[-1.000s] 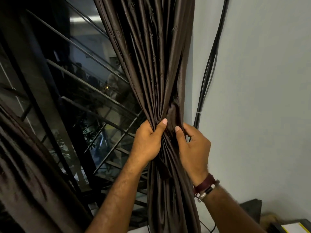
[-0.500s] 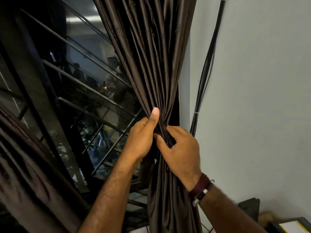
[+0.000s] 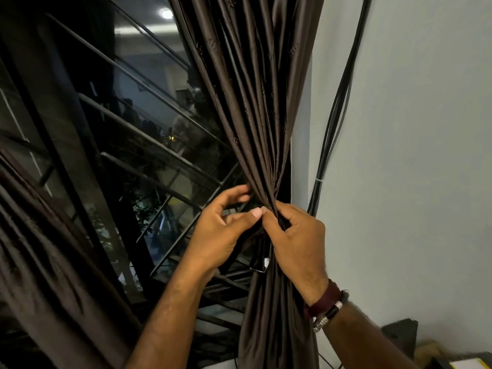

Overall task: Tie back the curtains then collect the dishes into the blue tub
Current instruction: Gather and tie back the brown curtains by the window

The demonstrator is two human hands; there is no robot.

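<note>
- Curtain first: the dark brown pleated fabric curtain (image 3: 255, 107) hangs at the window's right edge, gathered to a narrow waist just beside the pale grey wall (image 3: 412, 155).
- My right hand (image 3: 298, 241) is clenched around that waist, fingers wrapped into the folds.
- My left hand (image 3: 223, 233) sits just left of it, thumb tip meeting the right thumb, fingers loosely spread and touching the fabric; I see nothing pinched in it.
- Black cables (image 3: 338, 107) run down the wall near the curtain.
</note>
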